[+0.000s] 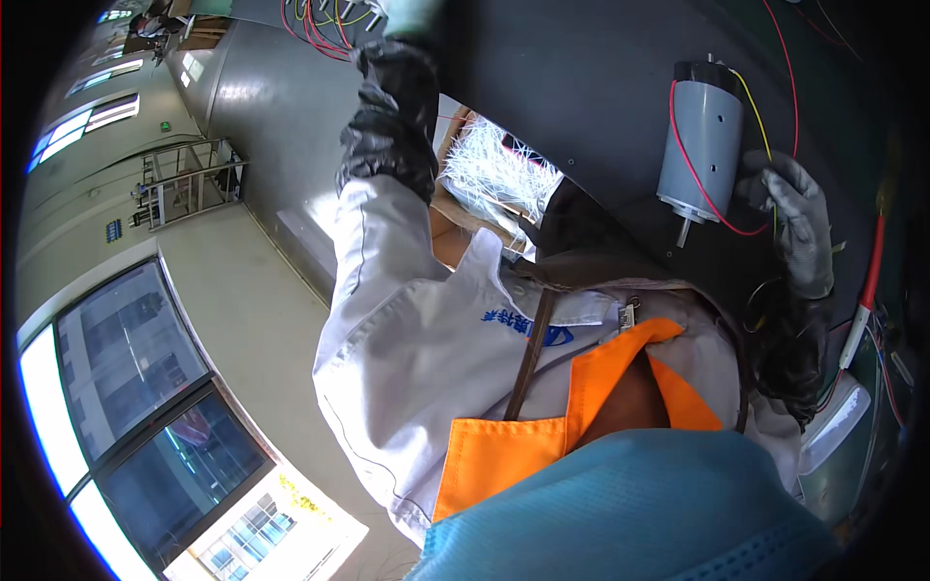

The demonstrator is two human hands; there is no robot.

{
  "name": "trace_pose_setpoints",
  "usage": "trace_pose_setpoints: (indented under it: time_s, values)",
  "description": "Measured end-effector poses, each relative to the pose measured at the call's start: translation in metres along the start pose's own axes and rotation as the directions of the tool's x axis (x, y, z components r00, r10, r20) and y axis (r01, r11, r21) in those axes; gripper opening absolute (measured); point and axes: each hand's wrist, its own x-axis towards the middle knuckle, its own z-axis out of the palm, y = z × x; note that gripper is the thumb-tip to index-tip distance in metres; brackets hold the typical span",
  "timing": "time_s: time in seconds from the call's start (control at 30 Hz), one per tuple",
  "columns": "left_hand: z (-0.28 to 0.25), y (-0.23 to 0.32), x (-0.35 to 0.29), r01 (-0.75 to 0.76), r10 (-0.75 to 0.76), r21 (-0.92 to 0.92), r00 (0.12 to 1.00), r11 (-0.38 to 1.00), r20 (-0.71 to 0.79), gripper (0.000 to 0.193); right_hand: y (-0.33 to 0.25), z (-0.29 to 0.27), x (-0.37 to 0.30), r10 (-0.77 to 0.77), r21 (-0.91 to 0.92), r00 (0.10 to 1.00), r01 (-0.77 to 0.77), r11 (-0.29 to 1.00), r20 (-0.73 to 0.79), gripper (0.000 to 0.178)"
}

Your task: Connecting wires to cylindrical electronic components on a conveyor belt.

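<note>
A grey cylindrical electric motor (700, 145) with a black end cap lies on the dark worktop, its metal shaft toward me. A red wire (690, 167) and a yellow wire (753, 105) run from its cap. To the right of the motor, my right hand (796, 218), in a grey glove, has its fingers closed on the yellow wire. My left hand (412, 15), gloved and blurred, reaches to the far edge of view beside a bunch of red and yellow wires (315, 27). Its fingers are largely cut off, so its grip cannot be made out.
A cardboard box (448, 215) with white shredded strands (494, 169) stands below the worktop's near edge. At the right is a slim red and white tool (865, 290) above a white, rounded object (835, 423). A metal frame rack (194, 182) stands by the left wall.
</note>
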Motion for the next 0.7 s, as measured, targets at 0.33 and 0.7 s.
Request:
trace_pose_setpoints:
  time_s: [0.33, 0.7]
  values:
    - [-0.016, 0.0, 0.013, -0.193, 0.185, -0.024, 0.962, 0.981, -0.2, 0.055, 0.022, 0.038, -0.028, -0.174, 0.034, 0.981, 0.178, 0.983, -0.09, 0.036]
    - [-0.102, 0.146, -0.167, -0.09, 0.47, -0.94, 0.879, 0.329, 0.08, 0.093, 0.062, 0.051, -0.047, -0.226, 0.188, 0.974, 0.216, 0.958, 0.034, 0.036]
